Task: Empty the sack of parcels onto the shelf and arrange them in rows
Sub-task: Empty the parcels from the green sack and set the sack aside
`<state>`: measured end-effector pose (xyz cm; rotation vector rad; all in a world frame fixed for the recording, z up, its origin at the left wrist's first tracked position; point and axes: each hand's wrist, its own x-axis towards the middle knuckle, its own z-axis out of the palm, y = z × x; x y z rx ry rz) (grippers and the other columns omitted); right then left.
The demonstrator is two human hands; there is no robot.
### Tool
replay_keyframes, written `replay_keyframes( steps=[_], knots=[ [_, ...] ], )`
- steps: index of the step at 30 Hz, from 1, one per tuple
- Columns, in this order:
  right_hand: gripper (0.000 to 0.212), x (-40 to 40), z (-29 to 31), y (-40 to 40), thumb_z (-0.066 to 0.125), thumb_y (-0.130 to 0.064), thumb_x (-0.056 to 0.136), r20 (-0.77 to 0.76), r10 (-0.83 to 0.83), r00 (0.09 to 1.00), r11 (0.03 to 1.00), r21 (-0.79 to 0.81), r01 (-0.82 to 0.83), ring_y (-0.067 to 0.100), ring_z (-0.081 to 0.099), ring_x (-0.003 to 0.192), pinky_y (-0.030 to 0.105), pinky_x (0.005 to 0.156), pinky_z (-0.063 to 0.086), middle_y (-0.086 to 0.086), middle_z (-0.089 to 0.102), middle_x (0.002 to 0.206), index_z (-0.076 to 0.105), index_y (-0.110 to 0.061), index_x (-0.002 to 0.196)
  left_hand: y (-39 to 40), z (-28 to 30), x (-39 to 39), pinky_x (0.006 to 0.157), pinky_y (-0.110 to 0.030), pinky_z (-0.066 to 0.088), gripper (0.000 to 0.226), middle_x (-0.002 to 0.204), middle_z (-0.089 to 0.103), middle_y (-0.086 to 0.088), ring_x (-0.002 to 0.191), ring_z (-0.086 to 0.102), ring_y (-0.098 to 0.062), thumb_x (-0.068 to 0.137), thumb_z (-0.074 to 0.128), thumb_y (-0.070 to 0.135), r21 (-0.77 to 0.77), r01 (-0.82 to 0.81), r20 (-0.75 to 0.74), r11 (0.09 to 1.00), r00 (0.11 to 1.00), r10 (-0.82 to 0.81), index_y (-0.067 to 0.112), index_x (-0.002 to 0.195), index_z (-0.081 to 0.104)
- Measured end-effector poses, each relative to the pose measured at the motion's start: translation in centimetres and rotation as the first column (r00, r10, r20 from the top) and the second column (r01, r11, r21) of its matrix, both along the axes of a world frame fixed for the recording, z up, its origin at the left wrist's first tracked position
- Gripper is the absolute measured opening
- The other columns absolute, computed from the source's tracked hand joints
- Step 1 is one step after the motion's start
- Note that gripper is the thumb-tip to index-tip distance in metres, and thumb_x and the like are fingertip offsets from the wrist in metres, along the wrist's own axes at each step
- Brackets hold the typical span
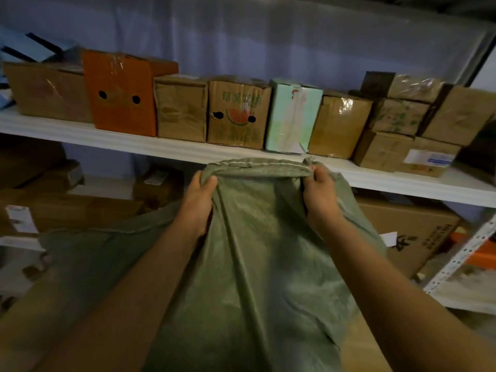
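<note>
Nearest to my camera, both forearms run from the lower edge of the frame up toward its centre. Between them I hold the green woven sack [257,251], which drapes flat and slack from the centre down to the lower edge and spreads toward the lower left. My left hand [200,200] grips the sack's stitched hem at its left corner, fingers curled round the cloth. My right hand [320,190] pinches the right corner of the same hem. The hands are apart, with the hem stretched between them just below the shelf edge.

Behind the hem, the white shelf [150,146] crosses the frame from middle left to lower right. The parcels stand on it in a row: a brown carton [45,89] at upper left, an orange box [120,95], a plain brown box [181,110], a watermelon-print box [237,114], a pale green box [291,116], another taped brown box [339,124], and stacked cartons [402,130] at right.

Below the shelf, further boxes [413,226] sit in shadow.
</note>
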<state>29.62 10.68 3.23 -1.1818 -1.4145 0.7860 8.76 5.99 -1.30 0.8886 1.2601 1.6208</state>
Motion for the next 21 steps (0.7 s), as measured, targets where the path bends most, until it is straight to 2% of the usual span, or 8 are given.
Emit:
replay_keyframes(
  steps=[3, 6, 9, 12, 14, 17, 19, 21],
  knots=[
    [0.022, 0.9, -3.2, 0.2, 0.040, -0.014, 0.100, 0.151, -0.028, 0.988, 0.989, -0.137, 0.049, 0.029, 0.057, 0.103, 0.037, 0.091, 0.044, 0.014, 0.062, 0.106, 0.061, -0.010, 0.106, -0.9, -2.7, 2.0, 0.105, -0.041, 0.039, 0.041, 0.135, 0.050, -0.011, 0.117, 0.051, -0.024, 0.097, 0.045, 0.026, -0.055, -0.051, -0.128, 0.997, 0.991, 0.044, 0.013, 0.137, 0.040],
    [0.028, 2.1, -7.1, -1.4, 0.039, -0.007, 0.099, 0.362, 0.049, 0.931, 0.951, -0.303, 0.067, 0.029, 0.058, 0.109, 0.023, 0.074, 0.038, 0.019, 0.064, 0.111, 0.063, 0.000, 0.111, -2.2, -7.0, 3.2, 0.109, -0.045, 0.035, 0.049, 0.143, 0.043, -0.012, 0.126, 0.045, -0.029, 0.098, 0.042, 0.028, -0.260, -0.059, -0.245, 0.964, 0.969, -0.007, 0.013, 0.144, 0.033],
    [0.029, 1.5, -2.9, -2.5, 0.038, -0.021, 0.103, 0.124, 0.172, 0.977, 0.947, -0.292, -0.130, 0.021, 0.059, 0.100, 0.020, 0.073, 0.039, 0.004, 0.064, 0.098, 0.066, -0.012, 0.103, -0.7, -3.0, 2.0, 0.102, -0.050, 0.042, 0.040, 0.131, 0.051, -0.012, 0.116, 0.052, -0.031, 0.098, 0.041, 0.025, -0.171, -0.114, -0.097, 0.979, 0.990, 0.098, 0.016, 0.137, 0.039],
    [0.027, -0.1, 4.0, -1.0, 0.043, -0.030, 0.099, -0.019, 0.273, 0.962, 0.955, -0.113, -0.273, 0.023, 0.064, 0.098, 0.037, 0.087, 0.053, 0.006, 0.070, 0.099, 0.066, -0.015, 0.104, 0.6, 4.7, 1.1, 0.085, -0.040, 0.051, 0.027, 0.110, 0.058, -0.006, 0.095, 0.059, -0.022, 0.099, 0.041, 0.024, 0.036, -0.145, 0.035, 0.989, 0.989, 0.144, 0.021, 0.124, 0.050],
    [0.022, -0.8, 6.5, -0.2, 0.044, -0.026, 0.098, -0.155, 0.280, 0.947, 0.957, -0.033, -0.289, 0.027, 0.064, 0.104, 0.045, 0.095, 0.051, 0.011, 0.069, 0.109, 0.064, -0.018, 0.104, 0.8, 7.4, 1.2, 0.082, -0.036, 0.052, 0.023, 0.108, 0.060, -0.004, 0.094, 0.060, -0.020, 0.099, 0.042, 0.025, 0.147, -0.158, 0.064, 0.976, 0.987, 0.150, 0.023, 0.120, 0.051],
    [0.024, -0.3, 5.7, 0.3, 0.040, -0.018, 0.100, -0.093, 0.273, 0.957, 0.961, -0.011, -0.275, 0.026, 0.062, 0.108, 0.042, 0.096, 0.050, 0.008, 0.067, 0.113, 0.064, -0.024, 0.101, 1.2, 5.8, 0.7, 0.096, -0.043, 0.047, 0.026, 0.119, 0.059, -0.007, 0.108, 0.058, -0.025, 0.097, 0.044, 0.028, 0.096, -0.152, -0.120, 0.984, 0.979, 0.163, 0.025, 0.121, 0.052],
    [0.026, 0.4, 2.7, 0.3, 0.040, -0.015, 0.100, 0.132, 0.215, 0.968, 0.975, -0.087, -0.205, 0.022, 0.060, 0.103, 0.033, 0.092, 0.048, 0.005, 0.066, 0.107, 0.065, -0.017, 0.104, 0.7, 2.6, 0.9, 0.100, -0.047, 0.044, 0.030, 0.123, 0.059, -0.012, 0.113, 0.056, -0.031, 0.096, 0.045, 0.027, -0.071, -0.129, -0.339, 0.989, 0.936, 0.098, 0.018, 0.124, 0.052],
    [0.025, 1.6, -0.5, 0.5, 0.045, -0.016, 0.098, 0.404, 0.151, 0.902, 0.981, -0.172, -0.087, 0.023, 0.060, 0.097, 0.029, 0.080, 0.045, 0.010, 0.064, 0.099, 0.066, -0.006, 0.106, -0.5, -0.5, 1.2, 0.096, -0.037, 0.043, 0.032, 0.124, 0.059, -0.017, 0.114, 0.055, -0.035, 0.095, 0.048, 0.023, -0.220, -0.168, -0.584, 0.961, 0.812, 0.009, 0.009, 0.122, 0.054]
  ],
)
